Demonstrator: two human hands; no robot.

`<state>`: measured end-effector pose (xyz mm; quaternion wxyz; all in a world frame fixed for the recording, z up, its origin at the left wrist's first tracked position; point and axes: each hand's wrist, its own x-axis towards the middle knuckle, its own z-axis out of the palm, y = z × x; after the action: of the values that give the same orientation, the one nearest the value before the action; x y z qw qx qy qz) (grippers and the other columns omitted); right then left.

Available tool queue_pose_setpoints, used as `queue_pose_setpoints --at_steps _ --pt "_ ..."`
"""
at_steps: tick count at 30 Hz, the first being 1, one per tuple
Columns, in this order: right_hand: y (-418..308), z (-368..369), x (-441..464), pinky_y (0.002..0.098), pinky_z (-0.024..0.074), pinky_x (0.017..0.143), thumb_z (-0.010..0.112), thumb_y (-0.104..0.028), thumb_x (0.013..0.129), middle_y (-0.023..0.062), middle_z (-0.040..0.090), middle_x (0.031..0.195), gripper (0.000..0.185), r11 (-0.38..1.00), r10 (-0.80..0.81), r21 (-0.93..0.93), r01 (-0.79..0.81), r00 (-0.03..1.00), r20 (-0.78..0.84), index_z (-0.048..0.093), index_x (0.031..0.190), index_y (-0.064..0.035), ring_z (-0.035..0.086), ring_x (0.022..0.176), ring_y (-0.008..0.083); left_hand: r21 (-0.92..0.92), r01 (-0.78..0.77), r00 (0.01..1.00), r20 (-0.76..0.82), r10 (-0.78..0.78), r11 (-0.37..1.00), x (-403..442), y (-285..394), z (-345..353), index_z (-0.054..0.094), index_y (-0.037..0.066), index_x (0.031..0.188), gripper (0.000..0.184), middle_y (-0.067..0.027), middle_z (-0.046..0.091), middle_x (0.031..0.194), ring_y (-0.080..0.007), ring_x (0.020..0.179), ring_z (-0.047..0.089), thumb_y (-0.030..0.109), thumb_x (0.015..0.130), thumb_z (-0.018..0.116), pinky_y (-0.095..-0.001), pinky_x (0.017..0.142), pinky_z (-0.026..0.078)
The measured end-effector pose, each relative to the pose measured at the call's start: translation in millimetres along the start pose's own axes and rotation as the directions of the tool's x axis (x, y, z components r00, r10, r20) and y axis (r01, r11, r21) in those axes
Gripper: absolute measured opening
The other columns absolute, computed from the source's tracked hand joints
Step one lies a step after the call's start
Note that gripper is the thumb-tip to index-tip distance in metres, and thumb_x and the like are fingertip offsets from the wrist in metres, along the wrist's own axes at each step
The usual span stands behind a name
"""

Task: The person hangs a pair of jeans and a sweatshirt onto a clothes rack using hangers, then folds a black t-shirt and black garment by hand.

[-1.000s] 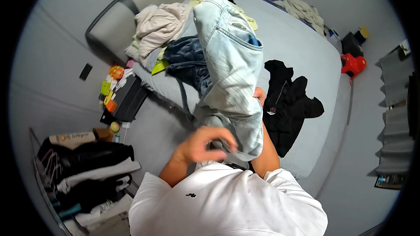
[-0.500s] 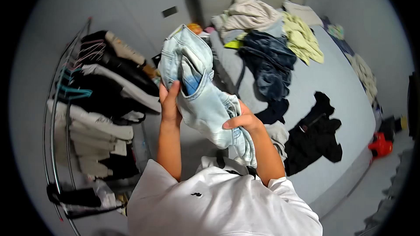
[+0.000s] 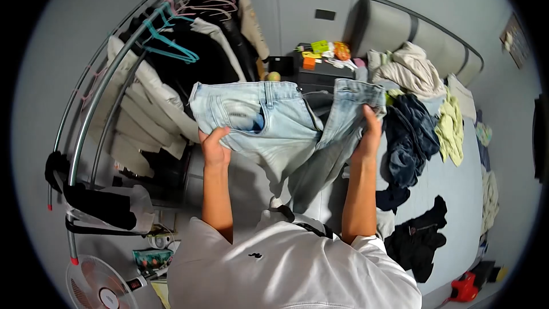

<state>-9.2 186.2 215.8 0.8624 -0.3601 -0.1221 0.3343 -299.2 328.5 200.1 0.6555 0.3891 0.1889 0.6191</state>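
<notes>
I have the bed [image 3: 460,203] along the right of the frame, its headboard at the upper right. The clothes rack [image 3: 90,109] arches over the left side, garments hanging close together beneath its tube. In the centre I see the pale blue jeans [image 3: 294,117], held up off everything below, waistband towards the top, fly gaping, legs drooping towards the white shirt at the bottom. On the bed, right of the jeans, a dark blue garment [image 3: 410,143] lies crumpled, with a black garment [image 3: 414,246] lower down. The fan [image 3: 100,289] sits at the lower left.

The left hand [image 3: 215,149] grips the jeans near the pocket, left of centre: I make out the thumb closed over the front, the other fingers mostly hidden. The right hand [image 3: 369,137] pinches the opposite side below the waistband, thumb upright against the denim; its fingers pass behind, so I cannot tell how tightly they curl.

Smallest, an orange box [image 3: 309,63] rests at the upper centre.
</notes>
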Motion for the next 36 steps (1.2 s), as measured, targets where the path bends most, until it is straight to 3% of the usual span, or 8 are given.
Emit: queue_pose_setpoints --at_steps 4,11,16,18,24,25,28,36 --pt "30.6 38.9 22.4 0.0411 0.0506 0.096 0.057 -0.021 0.094 0.0125 0.067 0.118 0.035 0.961 0.014 0.265 -0.075 0.974 0.228 0.061 0.122 -0.0015 0.065 0.107 0.0275 0.04 -0.061 0.998 -0.011 0.061 0.997 20.6 13.4 -66.4 0.043 0.005 0.137 0.058 -0.0131 0.059 0.124 -0.0259 0.117 0.058 -0.003 0.082 0.058 -0.04 0.103 0.046" --pt "108.1 91.7 56.5 0.0344 0.0572 0.082 0.064 -0.017 0.089 0.009 0.072 0.102 0.029 0.99 0.125 0.039 -0.138 0.963 0.238 0.064 0.114 -0.0029 0.07 0.087 0.0227 0.106 0.033 0.991 0.128 -0.047 0.994 40.2 15.6 -118.9 0.029 0.008 0.145 0.06 -0.0228 0.061 0.123 -0.0298 0.115 0.061 0.022 0.096 0.06 -0.0405 0.097 0.052" --pt "132.0 141.2 73.9 0.0332 0.0569 0.071 0.063 -0.011 0.087 0.0074 0.069 0.09 0.019 0.958 0.191 0.154 -0.241 0.94 0.282 0.062 0.104 -0.0033 0.068 0.076 0.0207 0.647 0.216 0.971 -0.068 -0.228 0.731 28.9 5.6 -130.1 0.048 0.003 0.134 0.049 -0.0138 0.058 0.132 -0.021 0.12 0.057 0.034 0.097 0.057 -0.0329 0.099 0.048" --pt "137.0 154.4 84.1 0.0334 0.0569 0.071 0.061 -0.011 0.087 0.0082 0.069 0.091 0.02 0.937 0.222 0.195 -0.291 0.924 0.311 0.063 0.104 -0.0021 0.068 0.077 0.0211 0.516 0.504 0.851 -0.432 -0.298 0.693 15.1 -22.3 -137.8 0.052 0.007 0.131 0.049 -0.0075 0.061 0.126 -0.0204 0.111 0.061 0.043 0.099 0.053 -0.0315 0.092 0.051" --pt "156.7 162.6 134.0 0.0349 0.0536 0.087 0.056 -0.013 0.086 0.0119 0.069 0.1 0.029 0.9 0.26 0.145 -0.412 0.772 0.58 0.063 0.11 0.0027 0.067 0.092 0.0233 0.209 0.617 0.696 -0.594 -0.402 0.759 10.6 -65.9 -166.5 0.049 0.007 0.135 0.053 -0.0109 0.051 0.137 -0.0223 0.123 0.054 0.047 0.101 0.044 -0.0338 0.093 0.051" --pt "155.7 169.3 139.5 0.034 0.0529 0.086 0.056 -0.013 0.085 0.012 0.069 0.1 0.029 0.885 0.312 0.136 -0.446 0.783 0.538 0.063 0.109 0.0034 0.066 0.091 0.0232 0.028 0.379 0.856 -0.391 -0.339 0.925 12.7 -54.3 -144.7 0.045 0.011 0.14 0.058 -0.0119 0.044 0.144 -0.0262 0.129 0.051 0.052 0.1 0.044 -0.0387 0.097 0.051" --pt "158.6 184.3 155.0 0.0339 0.0529 0.085 0.056 -0.011 0.082 0.0119 0.068 0.099 0.033 0.868 0.341 0.113 -0.484 0.746 0.572 0.061 0.11 0.0042 0.065 0.091 0.0231 -0.278 0.08 0.847 -0.487 -0.213 0.957 31.4 -34.4 -74.1 0.039 0.014 0.141 0.057 -0.0103 0.047 0.141 -0.0293 0.124 0.055 0.054 0.101 0.04 -0.0443 0.095 0.052" --pt "182.7 197.9 185.8 0.0357 0.0556 0.081 0.055 -0.011 0.087 0.0097 0.068 0.097 0.024 0.757 0.483 0.009 -0.653 0.569 0.666 0.061 0.108 -0.0006 0.067 0.086 0.0235 0.217 0.105 0.734 -0.675 0.071 0.971 60.8 -74.9 -74.7 0.005 0.027 0.156 0.089 -0.0181 0.042 0.141 -0.0255 0.121 0.055 -0.002 0.088 0.054 -0.0384 0.09 0.05"
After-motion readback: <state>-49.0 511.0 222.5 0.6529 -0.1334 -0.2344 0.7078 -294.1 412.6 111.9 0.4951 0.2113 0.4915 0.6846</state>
